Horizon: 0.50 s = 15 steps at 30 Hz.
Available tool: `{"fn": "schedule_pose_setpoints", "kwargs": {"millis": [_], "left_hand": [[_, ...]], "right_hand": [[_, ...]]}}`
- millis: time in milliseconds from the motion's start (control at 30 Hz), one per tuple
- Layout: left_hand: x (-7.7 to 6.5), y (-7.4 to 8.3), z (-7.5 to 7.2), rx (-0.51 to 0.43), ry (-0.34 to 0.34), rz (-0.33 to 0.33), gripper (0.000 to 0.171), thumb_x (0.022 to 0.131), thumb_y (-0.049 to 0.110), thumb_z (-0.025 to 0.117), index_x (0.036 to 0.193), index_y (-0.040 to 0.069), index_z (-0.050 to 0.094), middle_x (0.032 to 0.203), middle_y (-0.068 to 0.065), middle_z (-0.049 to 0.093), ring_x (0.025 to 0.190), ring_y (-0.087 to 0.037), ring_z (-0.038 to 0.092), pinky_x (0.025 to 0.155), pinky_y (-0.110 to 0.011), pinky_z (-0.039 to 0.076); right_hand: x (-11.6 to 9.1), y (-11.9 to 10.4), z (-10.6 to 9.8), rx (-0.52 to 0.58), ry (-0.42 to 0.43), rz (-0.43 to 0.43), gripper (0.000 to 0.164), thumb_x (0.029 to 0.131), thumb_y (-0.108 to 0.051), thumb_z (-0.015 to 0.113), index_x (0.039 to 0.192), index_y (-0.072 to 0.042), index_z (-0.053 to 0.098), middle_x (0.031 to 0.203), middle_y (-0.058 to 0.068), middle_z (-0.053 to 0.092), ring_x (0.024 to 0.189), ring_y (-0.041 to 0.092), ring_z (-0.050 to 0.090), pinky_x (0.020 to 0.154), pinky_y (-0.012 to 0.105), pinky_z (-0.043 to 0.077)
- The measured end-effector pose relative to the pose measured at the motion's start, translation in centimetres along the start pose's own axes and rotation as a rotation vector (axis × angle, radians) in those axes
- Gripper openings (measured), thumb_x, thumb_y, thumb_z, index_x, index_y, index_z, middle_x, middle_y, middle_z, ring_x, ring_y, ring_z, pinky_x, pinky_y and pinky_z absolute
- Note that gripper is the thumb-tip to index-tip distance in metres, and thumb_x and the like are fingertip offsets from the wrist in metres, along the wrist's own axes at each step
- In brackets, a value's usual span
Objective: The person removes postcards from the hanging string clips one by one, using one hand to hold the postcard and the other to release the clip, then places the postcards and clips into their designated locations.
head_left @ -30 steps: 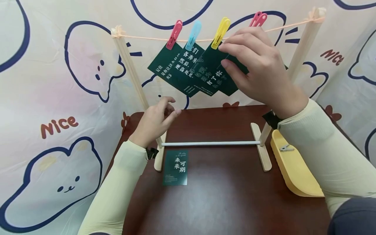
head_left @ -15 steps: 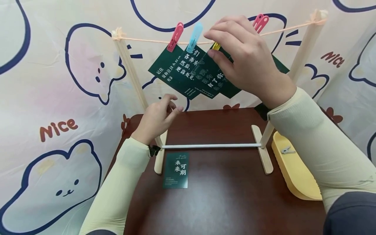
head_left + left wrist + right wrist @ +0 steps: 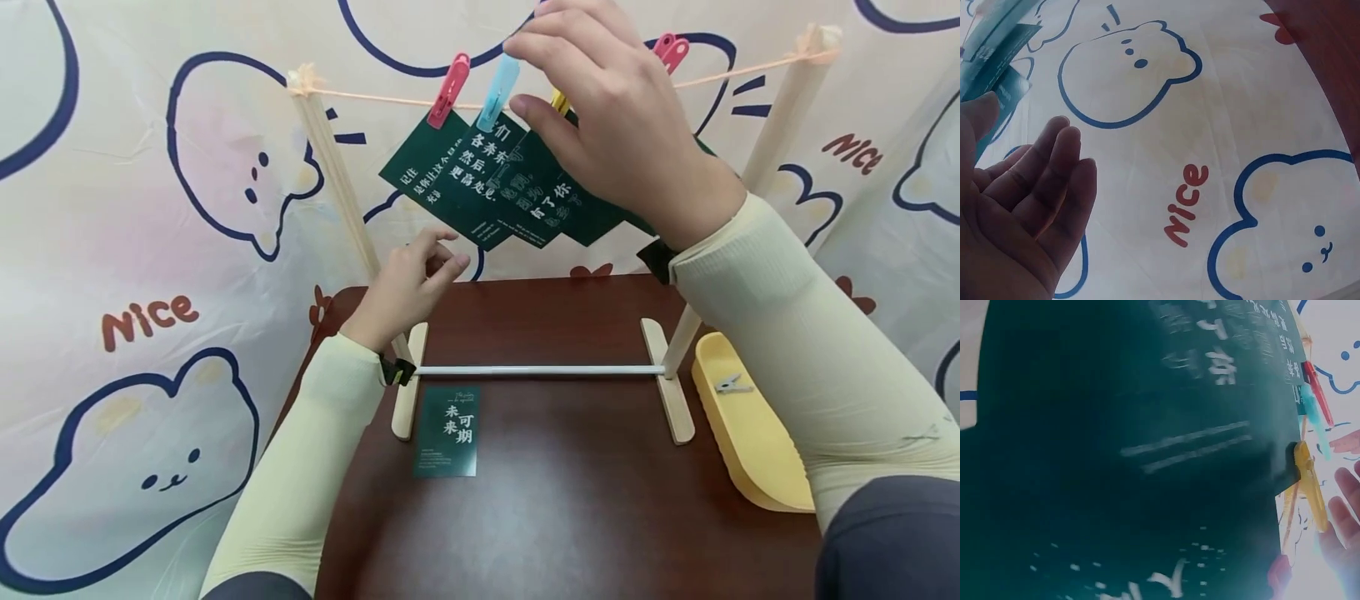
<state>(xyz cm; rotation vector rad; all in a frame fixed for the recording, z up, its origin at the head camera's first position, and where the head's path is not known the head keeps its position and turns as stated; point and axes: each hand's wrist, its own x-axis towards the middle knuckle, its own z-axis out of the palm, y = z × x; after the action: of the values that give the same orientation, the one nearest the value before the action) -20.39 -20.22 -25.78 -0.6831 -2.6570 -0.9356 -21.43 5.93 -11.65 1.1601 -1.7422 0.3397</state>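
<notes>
My right hand (image 3: 607, 108) is raised at the string (image 3: 382, 97), thumb and forefinger spread on the near side of a light blue clothespin (image 3: 497, 96). Its fingers are bent but pinch nothing that I can make out. Behind that hand a yellow clothespin (image 3: 559, 102) is mostly hidden; the right wrist view shows the yellow clothespin (image 3: 1311, 484) whole. Overlapping dark green cards (image 3: 517, 187) with white writing hang tilted from the clothespins. My left hand (image 3: 408, 279) hovers below and left of them, fingers loosely bent, holding nothing; the left wrist view shows the same hand (image 3: 1029, 206).
Wooden posts (image 3: 333, 175) bear the string, with a white rod (image 3: 540, 370) low between their feet. One green card (image 3: 446, 433) lies flat on the brown table (image 3: 585, 517). A yellow tray (image 3: 750, 450) holds a grey clothespin (image 3: 733, 383). Pink clothespins (image 3: 448, 92) grip the string.
My right hand has moved left along the string, from right of the yellow clothespin to the blue one. The left hand has barely moved. The cards hang much as before.
</notes>
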Motion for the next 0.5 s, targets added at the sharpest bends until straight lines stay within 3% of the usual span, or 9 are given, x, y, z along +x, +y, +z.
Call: {"fn": "schedule_pose_setpoints", "kwargs": {"millis": [133,367,500], "left_hand": [[0.3,-0.1,-0.4,-0.024,0.007,-0.022,0.042,0.1,0.037,0.055,0.133,0.011,0.049,0.091,0.0,0.066,0.07,-0.018,0.054,0.066,-0.033,0.045],[1.0,-0.3,-0.7,0.016,-0.008,-0.059,0.051,0.099,0.041,0.054,0.138,0.009,0.049,0.091,0.0,0.067,0.071,-0.018,0.057,0.069,-0.033,0.048],[1.3,-0.3,-0.4,0.027,-0.008,-0.059,0.049,0.099,0.044,0.053,0.134,0.01,0.055,0.081,0.0,0.061,0.07,-0.018,0.054,0.063,-0.033,0.046]], "right_hand": [[0.2,0.2,0.3,-0.025,-0.014,-0.019,0.041,0.103,-0.029,0.049,0.127,0.002,0.06,0.126,0.021,0.06,0.121,0.033,0.052,0.106,0.034,0.035],[0.7,0.2,0.3,0.012,-0.103,0.13,0.043,0.102,-0.032,0.051,0.132,-0.003,0.059,0.134,0.014,0.057,0.126,0.027,0.049,0.109,0.034,0.03],[0.8,0.4,0.6,0.007,-0.16,0.15,0.044,0.102,-0.034,0.05,0.133,-0.003,0.058,0.136,0.014,0.056,0.127,0.028,0.049,0.109,0.033,0.03]]}}
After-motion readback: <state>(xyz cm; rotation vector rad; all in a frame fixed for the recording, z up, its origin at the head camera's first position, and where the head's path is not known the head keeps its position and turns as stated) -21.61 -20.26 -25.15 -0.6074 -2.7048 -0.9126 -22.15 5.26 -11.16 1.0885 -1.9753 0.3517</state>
